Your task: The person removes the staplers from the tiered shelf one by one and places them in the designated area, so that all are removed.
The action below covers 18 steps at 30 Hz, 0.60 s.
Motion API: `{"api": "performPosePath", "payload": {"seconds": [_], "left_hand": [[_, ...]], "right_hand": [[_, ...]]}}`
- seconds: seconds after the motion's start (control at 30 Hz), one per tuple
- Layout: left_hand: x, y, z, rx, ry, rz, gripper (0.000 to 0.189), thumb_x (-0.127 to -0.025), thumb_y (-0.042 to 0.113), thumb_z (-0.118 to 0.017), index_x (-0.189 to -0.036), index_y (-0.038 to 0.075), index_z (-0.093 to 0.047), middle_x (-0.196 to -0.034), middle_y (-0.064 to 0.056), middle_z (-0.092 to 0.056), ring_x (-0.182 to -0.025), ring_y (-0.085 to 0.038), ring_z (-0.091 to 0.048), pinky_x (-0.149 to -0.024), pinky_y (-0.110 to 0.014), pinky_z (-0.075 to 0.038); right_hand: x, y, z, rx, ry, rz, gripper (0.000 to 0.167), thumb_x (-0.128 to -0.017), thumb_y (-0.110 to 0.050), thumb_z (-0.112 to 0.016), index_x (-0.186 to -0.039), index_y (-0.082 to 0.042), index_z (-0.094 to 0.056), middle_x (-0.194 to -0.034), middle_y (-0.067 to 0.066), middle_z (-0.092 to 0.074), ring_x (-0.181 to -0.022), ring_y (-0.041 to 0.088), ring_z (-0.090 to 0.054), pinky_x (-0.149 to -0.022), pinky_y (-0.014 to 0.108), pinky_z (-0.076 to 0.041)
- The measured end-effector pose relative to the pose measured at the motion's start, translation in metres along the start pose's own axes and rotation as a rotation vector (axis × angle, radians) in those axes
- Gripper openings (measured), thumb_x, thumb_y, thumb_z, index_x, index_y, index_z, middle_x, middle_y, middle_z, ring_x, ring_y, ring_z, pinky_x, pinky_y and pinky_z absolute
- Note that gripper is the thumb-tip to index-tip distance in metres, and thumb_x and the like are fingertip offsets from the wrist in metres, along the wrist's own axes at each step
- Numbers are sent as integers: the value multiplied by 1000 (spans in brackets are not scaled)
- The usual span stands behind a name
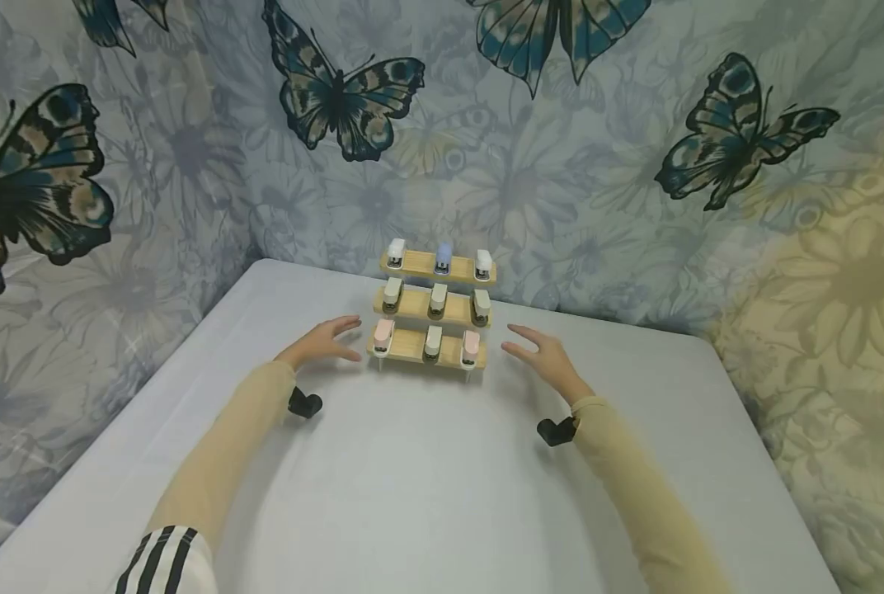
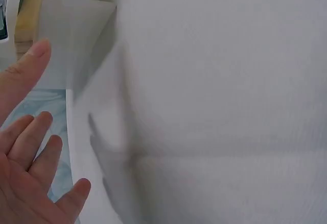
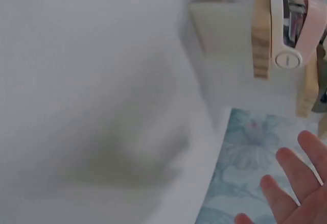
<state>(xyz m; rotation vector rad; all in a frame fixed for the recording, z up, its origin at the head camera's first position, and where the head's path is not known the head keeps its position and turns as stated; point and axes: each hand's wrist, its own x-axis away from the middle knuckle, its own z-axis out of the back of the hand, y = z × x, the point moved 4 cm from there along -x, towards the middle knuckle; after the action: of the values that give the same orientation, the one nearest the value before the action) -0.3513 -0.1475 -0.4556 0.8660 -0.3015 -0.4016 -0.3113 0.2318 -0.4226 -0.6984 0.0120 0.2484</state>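
A three-tier wooden stand (image 1: 412, 304) holds several small staplers in rows. On the bottom tier a pink stapler (image 1: 383, 335) sits at the left, a pale green one (image 1: 433, 341) in the middle and another pink one (image 1: 471, 347) at the right. The top tier has a blue stapler (image 1: 444, 257) between two white ones. My left hand (image 1: 325, 341) is spread just left of the stand, apart from it. To the stand's right, my right hand (image 1: 549, 361) is held with fingers extended, also touching nothing. In the right wrist view a pink-and-white stapler (image 3: 287, 43) sits above my fingers.
The stand rests on clear supports (image 3: 219, 30) near the back of a white table (image 1: 412, 478). Behind the table hangs a wall covering (image 1: 598, 239) printed with butterflies and flowers. Each wrist wears a black camera mount (image 1: 557, 431).
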Motion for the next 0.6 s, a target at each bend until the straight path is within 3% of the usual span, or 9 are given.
{"api": "performPosePath", "payload": {"seconds": [0.1, 0.27, 0.43, 0.6], "left_hand": [[0, 3, -5, 148, 7, -85, 81, -76, 13, -73, -137, -6, -25, -139, -20, -30, -127, -36, -23, -102, -55, -16], [-2, 1, -13, 236, 35, -166, 78, -77, 10, -71, -138, -5, -24, -139, -21, -28, -125, -39, -25, -98, -60, -17], [1, -9, -26, 303, 39, -150, 79, -76, 13, -72, -138, -3, -26, -141, -20, -27, -125, -39, -27, -101, -55, -20], [3, -16, -37, 406, 80, -110, 83, -75, 18, -74, -140, 3, -25, -140, -20, -28, -125, -35, -28, -102, -50, -21]], "right_hand": [[0, -6, -7, 23, 40, 51, 64, -81, -54, -56, -128, -9, -51, -130, 19, -44, -120, 35, -37, -98, 51, -30], [4, -15, -21, 24, 47, 122, 63, -81, -49, -59, -129, -9, -50, -129, 20, -44, -119, 35, -39, -97, 49, -31], [10, -20, -30, -4, 27, 128, 67, -78, -47, -64, -131, -9, -47, -130, 19, -44, -118, 36, -39, -96, 50, -33], [11, -23, -35, -189, 62, 57, 67, -79, -45, -65, -132, -9, -46, -133, 11, -43, -122, 29, -37, -97, 50, -32]]}}
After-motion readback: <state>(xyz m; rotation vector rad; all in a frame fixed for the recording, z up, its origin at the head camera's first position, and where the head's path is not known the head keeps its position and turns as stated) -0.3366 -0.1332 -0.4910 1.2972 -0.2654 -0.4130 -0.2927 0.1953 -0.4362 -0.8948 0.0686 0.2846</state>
